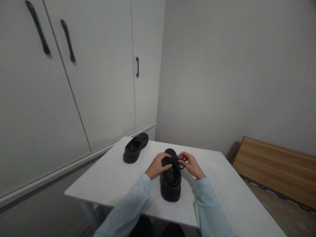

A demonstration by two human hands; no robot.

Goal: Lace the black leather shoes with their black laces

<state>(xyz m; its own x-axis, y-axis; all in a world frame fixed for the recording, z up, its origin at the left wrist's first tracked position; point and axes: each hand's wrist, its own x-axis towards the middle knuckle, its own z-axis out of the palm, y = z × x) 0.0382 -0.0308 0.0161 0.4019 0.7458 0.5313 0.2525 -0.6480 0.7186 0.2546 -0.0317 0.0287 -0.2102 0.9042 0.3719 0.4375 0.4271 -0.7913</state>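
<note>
A black lace-up shoe (171,190) stands upright on the white table, its heel toward me and its toe pointing away. Black shoelaces (174,160) cross its top in what looks like a bow or loops. From the left, my left hand (160,164) reaches over the shoe, thumb and fingers closed at the laces. On the other side my right hand (189,163) pinches a lace, and part of a loop hangs below its fingers. A second black shoe (134,149) rests farther back on the left, untouched.
The white table (111,184) has its near edge just in front of me. White cupboards (103,82) with dark handles stand at the left and back. A wooden board (276,171) leans by the wall on the right, a dark cable along its lower edge.
</note>
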